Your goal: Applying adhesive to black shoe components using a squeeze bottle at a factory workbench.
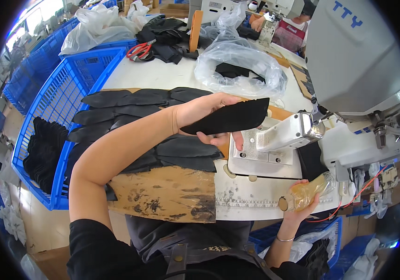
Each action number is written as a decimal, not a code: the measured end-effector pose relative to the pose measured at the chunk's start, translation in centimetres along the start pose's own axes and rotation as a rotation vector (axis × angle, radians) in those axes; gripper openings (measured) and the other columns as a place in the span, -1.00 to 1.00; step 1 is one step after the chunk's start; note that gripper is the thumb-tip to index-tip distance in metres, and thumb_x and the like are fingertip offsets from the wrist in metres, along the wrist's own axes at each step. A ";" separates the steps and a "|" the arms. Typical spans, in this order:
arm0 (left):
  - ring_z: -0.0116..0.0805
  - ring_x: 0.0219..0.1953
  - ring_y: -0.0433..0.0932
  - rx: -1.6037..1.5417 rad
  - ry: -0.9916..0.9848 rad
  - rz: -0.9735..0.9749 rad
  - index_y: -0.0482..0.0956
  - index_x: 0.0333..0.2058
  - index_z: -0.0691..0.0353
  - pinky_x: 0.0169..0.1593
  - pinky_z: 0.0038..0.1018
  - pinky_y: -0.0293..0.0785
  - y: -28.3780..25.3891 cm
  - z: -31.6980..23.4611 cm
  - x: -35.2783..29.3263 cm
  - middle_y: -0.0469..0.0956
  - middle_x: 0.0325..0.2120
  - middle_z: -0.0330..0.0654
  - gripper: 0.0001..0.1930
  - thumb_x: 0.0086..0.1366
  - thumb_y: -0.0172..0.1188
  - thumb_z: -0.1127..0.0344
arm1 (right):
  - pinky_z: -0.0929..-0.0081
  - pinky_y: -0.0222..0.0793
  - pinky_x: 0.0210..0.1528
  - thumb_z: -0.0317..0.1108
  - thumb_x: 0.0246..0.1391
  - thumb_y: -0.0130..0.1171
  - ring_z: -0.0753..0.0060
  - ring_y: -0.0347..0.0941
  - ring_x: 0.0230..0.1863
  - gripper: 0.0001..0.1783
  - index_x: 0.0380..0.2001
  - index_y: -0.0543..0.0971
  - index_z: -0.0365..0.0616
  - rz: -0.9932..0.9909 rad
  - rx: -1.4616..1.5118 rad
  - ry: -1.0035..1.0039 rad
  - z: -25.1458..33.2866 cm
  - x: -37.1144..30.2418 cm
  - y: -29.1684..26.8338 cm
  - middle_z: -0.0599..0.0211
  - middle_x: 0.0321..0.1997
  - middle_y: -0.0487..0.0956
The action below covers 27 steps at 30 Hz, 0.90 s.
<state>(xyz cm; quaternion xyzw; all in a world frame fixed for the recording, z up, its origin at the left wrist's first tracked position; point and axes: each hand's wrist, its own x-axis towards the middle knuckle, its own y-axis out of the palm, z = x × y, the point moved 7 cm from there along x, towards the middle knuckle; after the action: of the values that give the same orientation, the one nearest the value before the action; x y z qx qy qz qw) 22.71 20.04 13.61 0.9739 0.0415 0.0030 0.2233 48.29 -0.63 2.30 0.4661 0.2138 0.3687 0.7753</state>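
Observation:
My left hand [199,111] grips a curved black cut piece [231,116], fabric or leather, above the metal plate of a sewing machine [284,133]. Its thumb lies along the top side and the other fingers pass underneath. Near the table's front edge, my right hand [298,214] is wrapped around a clear bottle [305,193] tinted yellowish-brown, lying on its side with a round brown end facing left. Rows of similar black pieces [139,111] overlap on the table below my left forearm. A brown board [167,193], stained with dark smears, lies at the front edge.
A blue crate [64,88] with stacked black pieces [46,154] stands at the left. Red-handled scissors [140,51] lie at the back near dark scraps. A clear plastic bag [242,65] sits behind the plate. The grey machine head [358,60] overhangs the right side. Another person [291,35] sits beyond.

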 end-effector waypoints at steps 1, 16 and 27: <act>-0.45 -0.68 0.37 -0.055 0.003 0.002 0.31 0.01 0.46 -0.82 -0.70 0.09 0.1 0.0 0.0 0.53 -0.36 0.13 -0.41 0.32 -0.36 0.00 | 0.31 0.28 0.06 0.00 0.08 0.00 0.26 0.36 -0.05 -0.49 -0.11 0.38 -0.22 0.001 -0.002 -0.001 0.0 -0.1 0.1 0.21 -0.16 0.45; 0.01 -0.02 0.39 1.501 0.146 -0.888 0.57 -0.22 0.18 0.04 -0.21 0.33 -13.7 -2.6 12.8 0.48 -0.22 0.07 -0.50 0.15 0.00 -0.15 | 0.36 0.30 0.06 0.00 0.07 0.02 0.29 0.37 -0.07 -0.48 -0.12 0.38 -0.26 0.010 -0.155 -0.028 0.2 0.1 0.8 0.21 -0.13 0.44; -0.06 0.06 0.38 1.667 -0.259 -0.811 0.37 0.01 0.18 0.03 -0.05 0.33 -25.5 -4.2 12.6 0.39 0.01 -0.06 -0.41 -0.08 0.22 0.21 | 0.35 0.33 -0.02 0.09 0.07 -0.05 0.30 0.38 -0.14 -0.44 -0.08 0.39 -0.18 -0.107 -0.263 -0.023 0.1 -0.1 0.0 0.27 -0.17 0.45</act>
<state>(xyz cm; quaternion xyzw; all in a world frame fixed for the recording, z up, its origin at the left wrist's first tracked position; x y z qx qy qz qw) 33.15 45.74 6.18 0.7236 0.3416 -0.2143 -0.5602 48.32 -0.77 2.37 0.3527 0.1792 0.3461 0.8507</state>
